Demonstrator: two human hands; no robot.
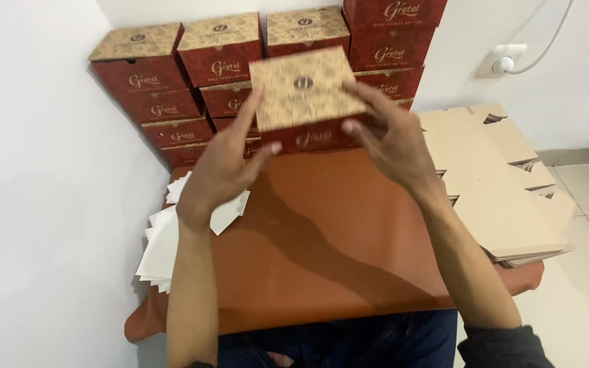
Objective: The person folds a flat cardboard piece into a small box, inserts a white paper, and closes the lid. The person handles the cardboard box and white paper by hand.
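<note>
Over brown table (322, 232): both hands (left (223, 170), right (390, 140)) clasp red box (307, 99).

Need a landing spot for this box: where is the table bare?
The brown table top is bare in the middle, between white paper sheets and flat tan cardboard blanks. The back is crowded by stacked red boxes, behind the held red-and-tan box.

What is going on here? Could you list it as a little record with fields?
Held item: closed box with tan patterned lid and red sides
Left hand: grips the box's left side
Right hand: grips its right side
Behind: stacked matching boxes against the wall
Surface: brown table
Left edge: white paper sheets
Right edge: flat cardboard blanks
</note>
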